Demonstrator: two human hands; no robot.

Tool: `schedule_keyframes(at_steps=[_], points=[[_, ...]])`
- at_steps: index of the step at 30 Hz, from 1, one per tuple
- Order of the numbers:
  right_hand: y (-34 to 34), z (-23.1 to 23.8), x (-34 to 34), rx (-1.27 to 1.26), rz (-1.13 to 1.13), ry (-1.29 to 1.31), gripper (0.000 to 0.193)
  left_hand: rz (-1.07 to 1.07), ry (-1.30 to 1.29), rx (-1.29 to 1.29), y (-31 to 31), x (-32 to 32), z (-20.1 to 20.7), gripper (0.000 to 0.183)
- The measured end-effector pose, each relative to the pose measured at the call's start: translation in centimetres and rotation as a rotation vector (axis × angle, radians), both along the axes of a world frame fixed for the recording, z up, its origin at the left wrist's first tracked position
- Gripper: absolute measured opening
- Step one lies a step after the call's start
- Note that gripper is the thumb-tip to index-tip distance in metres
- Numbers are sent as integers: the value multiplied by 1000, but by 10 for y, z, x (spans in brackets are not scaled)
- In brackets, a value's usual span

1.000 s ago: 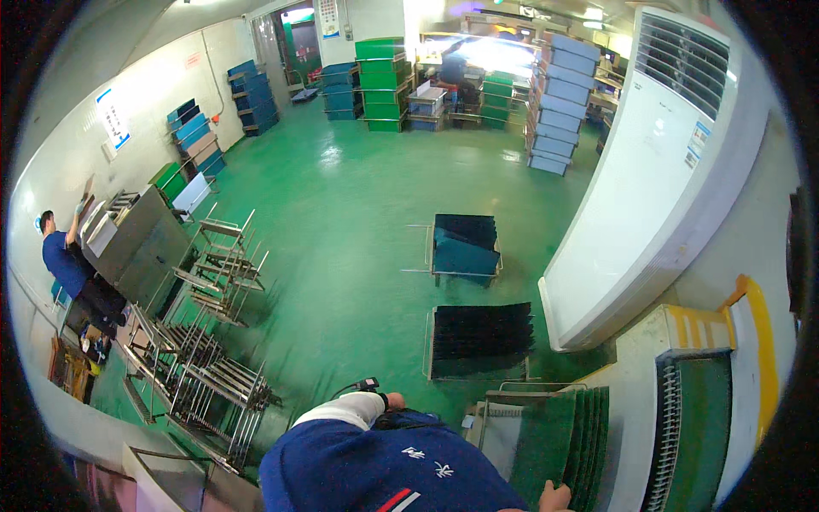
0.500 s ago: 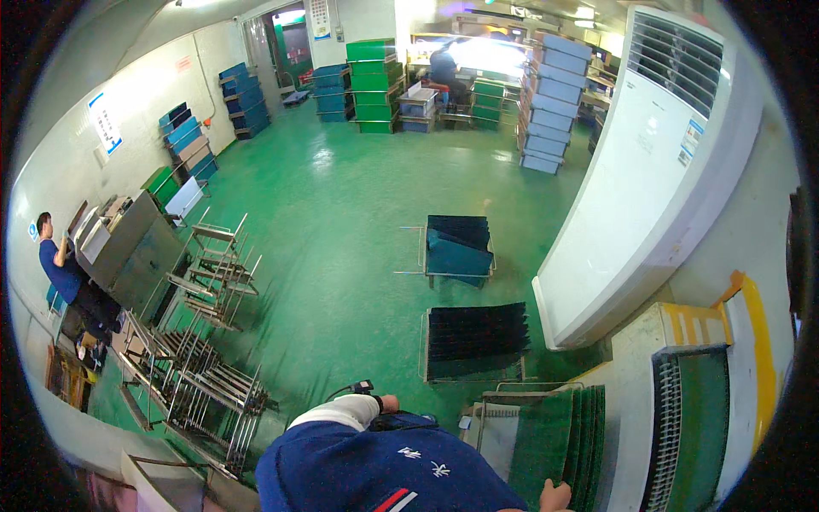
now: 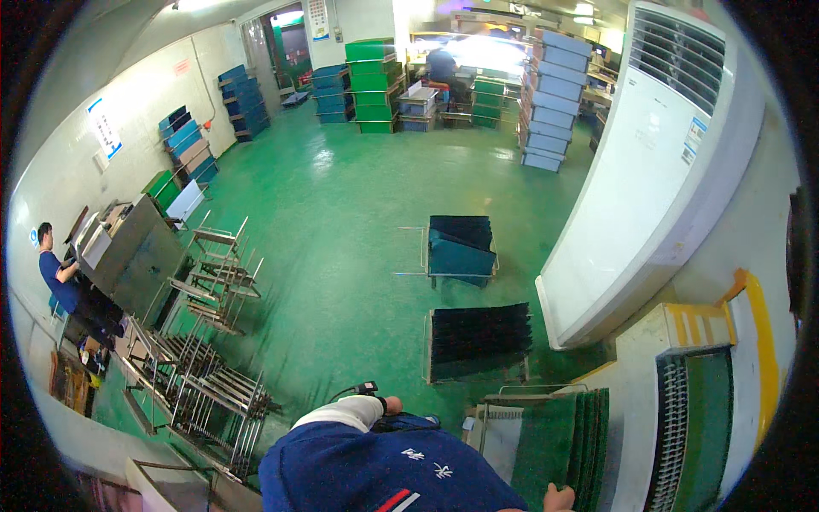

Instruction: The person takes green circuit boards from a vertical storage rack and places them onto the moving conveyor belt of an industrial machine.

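Observation:
At the bottom, my right hand (image 3: 559, 497) is closed at the near edge of the green panels (image 3: 546, 439), its fingers curled on one of them. These thin, flat sheets stand upright side by side in a wire-framed rack (image 3: 533, 389). My left hand (image 3: 392, 405) shows only in part beyond my blue-clad body, past a white sleeve and a dark wristband. A small black device (image 3: 365, 387) sits by that wrist. The left fingers are hidden.
Two racks of dark panels (image 3: 479, 341) (image 3: 461, 252) stand on the green floor ahead. Empty metal racks (image 3: 200, 384) pile up at left, near a person (image 3: 64, 277) at a machine. A tall white air conditioner (image 3: 636, 188) and a slotted unit (image 3: 695, 427) with green panels flank the right.
My view has shifted slightly. My right hand stays at the green panels' edge. At left, the other person's arms have lowered at the machine.

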State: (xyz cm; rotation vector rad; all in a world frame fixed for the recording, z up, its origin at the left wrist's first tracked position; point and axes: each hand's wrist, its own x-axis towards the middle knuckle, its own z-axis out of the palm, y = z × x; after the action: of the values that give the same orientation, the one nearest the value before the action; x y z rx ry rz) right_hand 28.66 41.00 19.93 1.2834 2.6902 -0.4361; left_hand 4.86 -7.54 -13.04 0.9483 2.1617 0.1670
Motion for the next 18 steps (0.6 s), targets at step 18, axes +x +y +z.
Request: schedule_keyframes(at_steps=[18], points=[[23, -31, -3, 68, -1, 98, 37, -255, 148, 274, -26, 7, -20, 19]])
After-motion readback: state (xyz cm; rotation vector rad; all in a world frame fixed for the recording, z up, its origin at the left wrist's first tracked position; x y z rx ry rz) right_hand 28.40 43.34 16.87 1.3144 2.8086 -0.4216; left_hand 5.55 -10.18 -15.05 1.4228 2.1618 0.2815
